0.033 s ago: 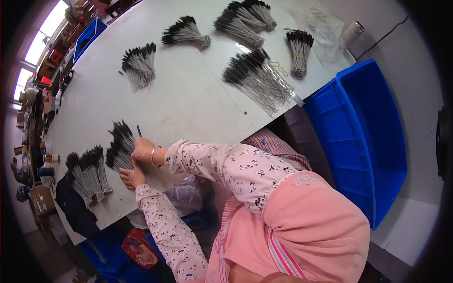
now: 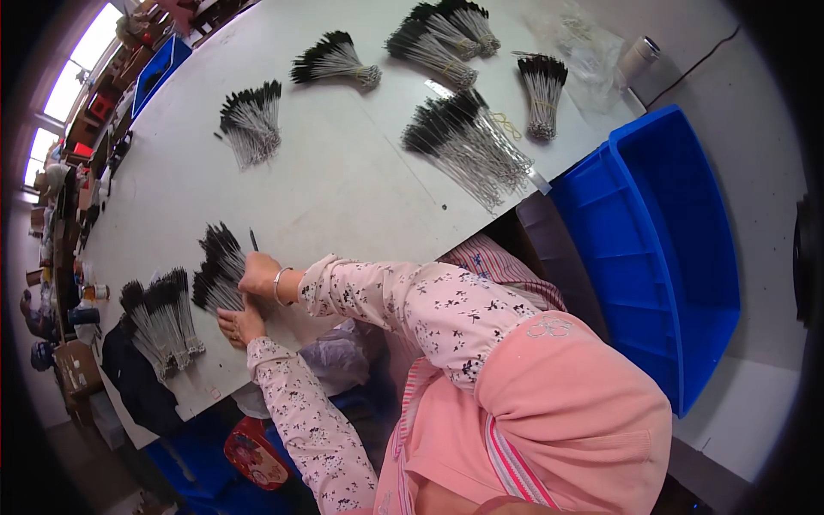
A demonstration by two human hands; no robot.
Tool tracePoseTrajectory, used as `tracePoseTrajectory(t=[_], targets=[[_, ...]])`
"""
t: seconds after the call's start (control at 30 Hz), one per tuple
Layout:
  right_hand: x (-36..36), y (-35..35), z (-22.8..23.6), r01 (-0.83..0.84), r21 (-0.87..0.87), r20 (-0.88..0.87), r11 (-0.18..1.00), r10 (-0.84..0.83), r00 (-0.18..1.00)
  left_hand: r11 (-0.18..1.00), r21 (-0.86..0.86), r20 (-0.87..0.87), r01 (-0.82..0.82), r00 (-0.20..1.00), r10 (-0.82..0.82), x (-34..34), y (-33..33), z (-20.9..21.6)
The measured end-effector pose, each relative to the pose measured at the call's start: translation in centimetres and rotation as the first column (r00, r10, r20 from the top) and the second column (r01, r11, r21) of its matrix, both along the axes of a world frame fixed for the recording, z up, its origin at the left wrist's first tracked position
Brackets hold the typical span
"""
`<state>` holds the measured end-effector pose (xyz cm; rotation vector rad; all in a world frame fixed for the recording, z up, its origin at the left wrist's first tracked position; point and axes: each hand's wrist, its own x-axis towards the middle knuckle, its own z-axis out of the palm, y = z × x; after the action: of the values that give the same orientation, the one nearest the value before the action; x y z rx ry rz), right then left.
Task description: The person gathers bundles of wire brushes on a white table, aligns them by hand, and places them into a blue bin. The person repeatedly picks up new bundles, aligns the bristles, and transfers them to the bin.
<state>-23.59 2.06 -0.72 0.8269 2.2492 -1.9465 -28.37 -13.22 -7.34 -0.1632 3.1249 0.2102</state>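
My left hand (image 2: 244, 324) curls round the wire ends of a loose bundle of thin brushes (image 2: 221, 268) with black bristles and pale wire handles, which lies at the left of the white table. Right above it, my right hand (image 2: 261, 275) is closed at the bundle's side, with a bracelet on its wrist. One dark brush tip (image 2: 253, 239) sticks up past its fingers, apart from the others; the handle is hidden. The two hands touch or nearly touch. Left of them lies another group of the same brushes (image 2: 161, 316), partly on a dark cloth (image 2: 137, 378).
More brush bundles lie across the white table (image 2: 335, 172): a loose pile (image 2: 468, 142), a banded bundle (image 2: 542, 99) and several farther back. A clear plastic bag (image 2: 584, 51) and a pale cylinder (image 2: 639, 60) are at the far right. A large blue bin (image 2: 669, 257) stands beside the table.
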Motion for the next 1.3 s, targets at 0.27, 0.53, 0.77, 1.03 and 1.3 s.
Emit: tracePoseTrajectory(t=[0.27,0.53,0.77,1.03,1.3], targets=[[0.5,-1.8,-0.4,0.028,0.066,-0.108,0.997,-0.021,0.994,0.995,0.092,0.023,-0.045,0.999,0.043,0.2,0.5,0.8],[-1.3,1.8,-2.2,0.061,-0.315,-0.063,0.947,-0.085,0.994,0.995,-0.095,0.061,0.005,0.998,0.001,2.3,2.5,3.3],[-2.1,2.8,-4.2,-0.159,-0.071,-0.231,0.985,0.139,0.963,0.989,-0.11,-0.023,0.103,0.994,-0.106,0.7,1.1,1.4],[2.3,9.5,0.2,-0.068,-0.763,-0.182,0.642,-0.113,0.977,1.0,-0.019,0.037,-0.024,0.999,0.025,2.3,1.4,2.6],[11.8,12.1,3.5,-0.153,-0.863,-0.198,0.481,-0.044,0.979,0.985,0.173,-0.036,-0.028,0.999,0.034,4.1,2.0,5.7]])
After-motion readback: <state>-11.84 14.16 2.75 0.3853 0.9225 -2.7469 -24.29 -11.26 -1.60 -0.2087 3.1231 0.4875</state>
